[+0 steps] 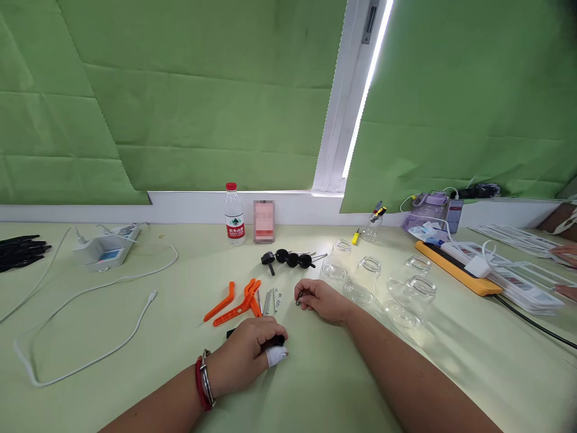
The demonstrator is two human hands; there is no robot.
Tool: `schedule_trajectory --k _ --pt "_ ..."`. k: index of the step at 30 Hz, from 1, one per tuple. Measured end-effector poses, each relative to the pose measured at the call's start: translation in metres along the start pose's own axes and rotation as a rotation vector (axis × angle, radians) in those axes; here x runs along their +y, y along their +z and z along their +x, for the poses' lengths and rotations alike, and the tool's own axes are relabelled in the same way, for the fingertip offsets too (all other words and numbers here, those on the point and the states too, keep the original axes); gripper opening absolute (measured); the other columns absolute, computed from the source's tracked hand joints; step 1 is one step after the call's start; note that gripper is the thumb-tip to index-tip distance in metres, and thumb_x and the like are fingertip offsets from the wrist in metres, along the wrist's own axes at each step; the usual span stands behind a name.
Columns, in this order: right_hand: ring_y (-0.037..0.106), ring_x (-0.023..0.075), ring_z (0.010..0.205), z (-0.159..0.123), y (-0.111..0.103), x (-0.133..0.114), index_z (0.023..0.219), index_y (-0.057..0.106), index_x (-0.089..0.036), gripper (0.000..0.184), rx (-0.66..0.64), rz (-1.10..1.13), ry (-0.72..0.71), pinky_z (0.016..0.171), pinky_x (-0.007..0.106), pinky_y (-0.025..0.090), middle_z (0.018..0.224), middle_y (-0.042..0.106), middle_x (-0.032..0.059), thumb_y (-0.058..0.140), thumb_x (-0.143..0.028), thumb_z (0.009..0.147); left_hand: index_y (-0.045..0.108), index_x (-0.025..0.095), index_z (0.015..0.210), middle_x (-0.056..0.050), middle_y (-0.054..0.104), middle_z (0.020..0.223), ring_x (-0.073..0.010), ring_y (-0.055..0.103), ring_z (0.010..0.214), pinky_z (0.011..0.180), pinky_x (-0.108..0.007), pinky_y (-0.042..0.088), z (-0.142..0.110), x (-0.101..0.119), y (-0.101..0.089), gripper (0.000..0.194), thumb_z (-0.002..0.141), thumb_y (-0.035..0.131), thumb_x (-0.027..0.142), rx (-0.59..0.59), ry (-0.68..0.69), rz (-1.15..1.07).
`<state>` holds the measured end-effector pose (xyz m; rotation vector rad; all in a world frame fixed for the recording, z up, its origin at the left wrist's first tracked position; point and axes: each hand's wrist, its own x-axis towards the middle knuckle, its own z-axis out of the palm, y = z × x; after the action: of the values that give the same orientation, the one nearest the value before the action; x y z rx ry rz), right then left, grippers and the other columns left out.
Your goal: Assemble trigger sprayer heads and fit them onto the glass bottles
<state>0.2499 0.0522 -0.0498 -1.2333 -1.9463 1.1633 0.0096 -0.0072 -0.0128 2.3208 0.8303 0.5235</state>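
Observation:
My left hand [247, 355], its thumb wrapped in white, is closed around a black plastic part [278, 341] low over the table; most of the part is hidden by the fingers. To its right, my right hand [322, 299] pinches a small dark metal piece [298, 299], too small to name. Between and beyond the hands lie orange plastic handles [246, 305], several long screws [267, 302] and a few small nuts [279, 296]. Farther back are black round caps with stems [267, 260] and more black round parts [293, 260] with metal rods.
Several clear glass jars [368, 273] stand on the right, near a yellow-handled screwdriver [356, 237]. A water bottle [235, 216] is at the back. White cable [121, 278] and a power strip [112, 246] lie left. Another person's hand [565, 254] shows far right.

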Motion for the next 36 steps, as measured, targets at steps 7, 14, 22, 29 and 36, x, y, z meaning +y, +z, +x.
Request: schedule_trajectory --k 7,14,22,29,36 --pt "0.052 0.0111 0.066 -0.003 0.001 -0.003 0.085 0.059 -0.019 0.017 -0.041 0.033 -0.032 0.066 0.024 0.043 0.072 0.056 -0.0017 0.050 -0.010 0.075 0.062 0.018 0.089 -0.002 0.061 0.080 -0.0134 0.053 0.070 0.066 -0.025 0.043 0.001 -0.002 -0.001 0.014 0.084 0.053 0.028 -0.009 -0.016 0.032" --pt "0.051 0.0100 0.064 -0.004 0.001 -0.005 0.086 0.058 -0.018 0.015 -0.009 0.075 -0.046 0.063 0.023 0.043 0.073 0.055 -0.0015 0.049 -0.011 0.076 0.062 0.019 0.090 -0.003 0.063 0.082 -0.0141 0.055 0.073 0.068 -0.025 0.044 0.001 -0.002 -0.001 0.014 0.084 0.053 0.027 -0.026 -0.008 0.041" --pt "0.055 0.0126 0.069 -0.001 0.003 -0.009 0.102 0.058 -0.017 0.022 0.166 -0.232 -0.028 0.066 0.026 0.046 0.084 0.062 0.0033 0.045 -0.017 0.085 0.061 0.018 0.085 -0.002 0.062 0.079 -0.0137 0.053 0.070 0.065 -0.025 0.042 0.002 0.000 -0.002 0.012 0.085 0.052 0.026 -0.035 -0.004 0.053" --pt "0.058 0.0190 0.086 -0.005 0.007 -0.019 0.104 0.067 -0.020 0.026 0.238 -0.523 -0.054 0.078 0.032 0.043 0.100 0.061 0.0074 0.051 -0.018 0.084 0.061 0.019 0.088 -0.002 0.062 0.081 -0.0135 0.054 0.071 0.067 -0.025 0.043 0.002 -0.002 -0.002 0.012 0.085 0.052 0.027 -0.031 -0.003 0.039" --pt "0.060 0.0149 0.084 -0.003 0.036 -0.028 0.094 0.072 -0.025 0.018 0.186 -0.598 -0.196 0.074 0.026 0.043 0.096 0.063 0.0018 0.057 -0.026 0.084 0.062 0.018 0.090 -0.003 0.062 0.080 -0.0137 0.054 0.070 0.066 -0.024 0.042 0.002 -0.002 -0.002 0.013 0.085 0.052 0.026 -0.043 0.014 0.094"
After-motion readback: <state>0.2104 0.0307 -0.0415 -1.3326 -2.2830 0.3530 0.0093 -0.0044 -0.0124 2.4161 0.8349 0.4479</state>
